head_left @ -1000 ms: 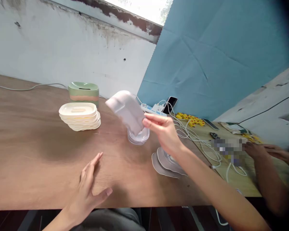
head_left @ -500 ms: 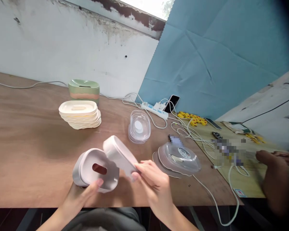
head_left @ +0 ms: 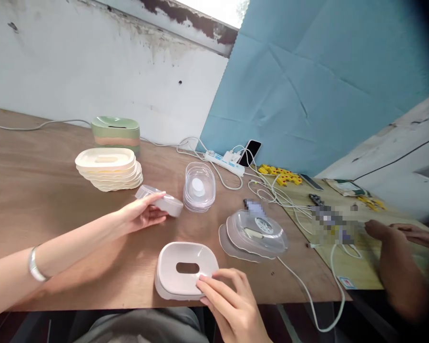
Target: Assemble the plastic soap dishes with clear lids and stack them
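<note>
My left hand (head_left: 143,212) is closed around a shallow, pale plastic tissue box part (head_left: 169,205), held at the middle of the table. Its thumb lies on top and the fingers curl below. Close to the front edge rests a pale pinkish tissue box top (head_left: 171,280) with an oval slot, facing up. My right hand (head_left: 232,300) grips that top at its right corner, fingertips on the rim. What lies under the top is hidden. Beyond my left hand stands a stack of cream slotted lids (head_left: 105,169).
A green tissue box (head_left: 116,131) stands by the wall. Clear plastic trays (head_left: 199,188) and clear covers (head_left: 257,236) sit to the right. A power strip (head_left: 223,163), white cables and a phone (head_left: 250,152) lie behind. Another person's hand (head_left: 379,231) is at the far right.
The slotted top has gone from my left hand to the table under my right hand. My left hand has moved forward and holds a shallow pale part. The view has shifted slightly.
</note>
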{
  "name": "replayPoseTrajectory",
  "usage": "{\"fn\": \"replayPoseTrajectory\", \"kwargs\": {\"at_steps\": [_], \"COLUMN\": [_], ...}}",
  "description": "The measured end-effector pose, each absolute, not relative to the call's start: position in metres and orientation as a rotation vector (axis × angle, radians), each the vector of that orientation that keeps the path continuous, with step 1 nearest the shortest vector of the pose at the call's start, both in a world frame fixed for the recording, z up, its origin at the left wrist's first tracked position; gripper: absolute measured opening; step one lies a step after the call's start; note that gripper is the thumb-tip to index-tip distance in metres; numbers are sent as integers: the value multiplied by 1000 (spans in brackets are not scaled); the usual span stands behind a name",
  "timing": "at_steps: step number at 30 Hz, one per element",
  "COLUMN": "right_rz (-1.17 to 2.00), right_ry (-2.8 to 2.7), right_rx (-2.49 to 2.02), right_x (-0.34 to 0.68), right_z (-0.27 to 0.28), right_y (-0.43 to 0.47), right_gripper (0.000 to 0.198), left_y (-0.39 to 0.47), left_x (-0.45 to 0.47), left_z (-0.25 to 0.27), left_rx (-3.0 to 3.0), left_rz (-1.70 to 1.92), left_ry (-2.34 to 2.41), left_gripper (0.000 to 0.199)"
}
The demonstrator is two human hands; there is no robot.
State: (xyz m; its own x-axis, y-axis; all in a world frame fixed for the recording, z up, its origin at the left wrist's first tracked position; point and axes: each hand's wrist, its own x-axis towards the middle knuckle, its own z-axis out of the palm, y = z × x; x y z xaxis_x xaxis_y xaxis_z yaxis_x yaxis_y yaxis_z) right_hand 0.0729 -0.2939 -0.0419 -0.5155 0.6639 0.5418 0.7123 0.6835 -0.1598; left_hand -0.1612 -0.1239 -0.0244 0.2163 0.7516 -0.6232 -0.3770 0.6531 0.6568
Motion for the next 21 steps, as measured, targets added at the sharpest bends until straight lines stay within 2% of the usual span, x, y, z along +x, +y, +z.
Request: {"fn": "replayPoseTrajectory", "kwargs": {"at_steps": [4,9,11,14,16,21], "right_rz": [-152,-119,-66,-48,-100,-155], "right_ry": [-2267,-2229,-2267,-2343,-2330,-2271], "right_rx": [-1064,-1123,-1153,-1227,-1270,-1138], "right_x": [59,48,47,44,41,29], "right_z": [-49,-61,-59,-46,-36,-22], "right_y": [-290,-278,-268,-246,-229,-199], "right_gripper": [23,24,29,55,65,58], "left_y": [-91,-57,-43,-21,-9,3], "left_x": [-140,-131,-126,-118,-113,-107], "left_z": [-25,-34,-38,-45,-50,-58], "left_rx": [400,417,442,480,493,502], "left_rz": [922,1031,1038,1052,1076,1098], "left_ry": [1087,1044,1016,1014,1032,1111], "left_gripper": [8,28,30,30,31,32]}}
